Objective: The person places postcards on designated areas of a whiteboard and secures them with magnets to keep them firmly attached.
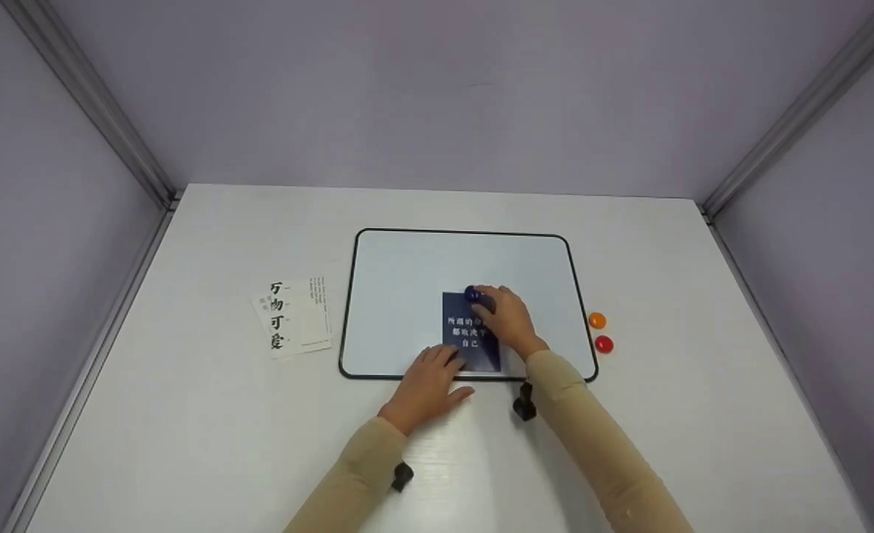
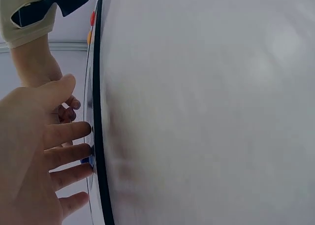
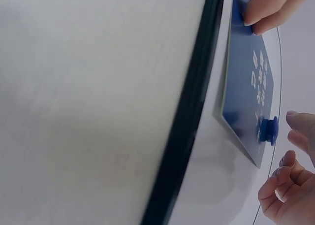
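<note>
left hand (image 1: 426, 381) spread, fingertips on a flat navy card (image 1: 468, 333), right hand (image 1: 509, 320) kinda loosely curled right beside a shiny, knobby blue magnet (image 1: 472, 294), smooth black-rimmed whiteboard (image 1: 396, 296) under the card

The card (image 1: 469, 337) is navy with white characters (image 1: 469, 343), the magnet (image 3: 269, 130) blue.

In the head view, right fingers (image 1: 498, 297) hide the blue card (image 1: 455, 307)'s 1 o'clock corner, left fingers (image 1: 441, 357) its 7 o'clock one. Small print (image 1: 320, 311) at 9 o'clock is unreadable; sleeves (image 1: 600, 444) run off at 6 o'clock.
</note>
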`<action>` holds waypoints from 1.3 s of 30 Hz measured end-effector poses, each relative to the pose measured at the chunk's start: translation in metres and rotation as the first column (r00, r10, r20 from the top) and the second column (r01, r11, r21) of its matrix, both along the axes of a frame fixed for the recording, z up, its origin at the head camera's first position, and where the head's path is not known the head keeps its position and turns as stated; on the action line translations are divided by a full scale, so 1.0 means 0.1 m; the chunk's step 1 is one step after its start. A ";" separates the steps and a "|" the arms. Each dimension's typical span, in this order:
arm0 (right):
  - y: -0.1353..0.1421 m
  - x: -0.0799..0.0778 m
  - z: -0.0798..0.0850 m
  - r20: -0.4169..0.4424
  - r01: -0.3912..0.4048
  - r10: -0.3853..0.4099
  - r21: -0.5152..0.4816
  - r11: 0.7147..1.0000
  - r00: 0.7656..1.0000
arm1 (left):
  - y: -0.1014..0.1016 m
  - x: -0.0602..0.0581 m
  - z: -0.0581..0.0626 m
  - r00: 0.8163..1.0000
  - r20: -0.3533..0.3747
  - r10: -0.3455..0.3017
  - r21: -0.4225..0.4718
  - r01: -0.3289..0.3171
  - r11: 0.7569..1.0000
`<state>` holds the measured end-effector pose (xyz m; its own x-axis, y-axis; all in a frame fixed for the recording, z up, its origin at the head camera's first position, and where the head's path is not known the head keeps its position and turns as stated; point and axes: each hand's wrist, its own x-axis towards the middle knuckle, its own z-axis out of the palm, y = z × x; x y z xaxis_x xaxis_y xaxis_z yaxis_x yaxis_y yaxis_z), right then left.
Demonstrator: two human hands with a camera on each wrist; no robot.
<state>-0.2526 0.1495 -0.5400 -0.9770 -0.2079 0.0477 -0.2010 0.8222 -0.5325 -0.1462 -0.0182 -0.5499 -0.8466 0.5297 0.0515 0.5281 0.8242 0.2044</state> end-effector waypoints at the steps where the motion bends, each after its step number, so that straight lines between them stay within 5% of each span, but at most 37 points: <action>1: 0.01 0.01 0.01 -0.004 -0.005 0.005 -0.002 1.000 1.000 | 0.00 0.00 0.00 1.000 -0.001 0.001 0.000 -0.001 1.000; 19: 0.08 0.19 0.14 -0.067 -0.106 0.103 -0.044 0.993 0.992 | -0.02 -0.01 0.01 0.998 -0.054 -0.032 0.053 0.035 0.998; 30: 0.20 0.28 0.18 -0.088 -0.146 0.138 -0.097 0.985 0.987 | -0.10 -0.06 0.04 0.999 -0.025 -0.022 0.088 0.024 0.996; 39: 0.30 0.37 0.21 -0.034 -0.139 0.137 -0.094 0.986 0.990 | -0.18 -0.10 0.10 1.000 -0.029 -0.007 0.102 0.010 0.995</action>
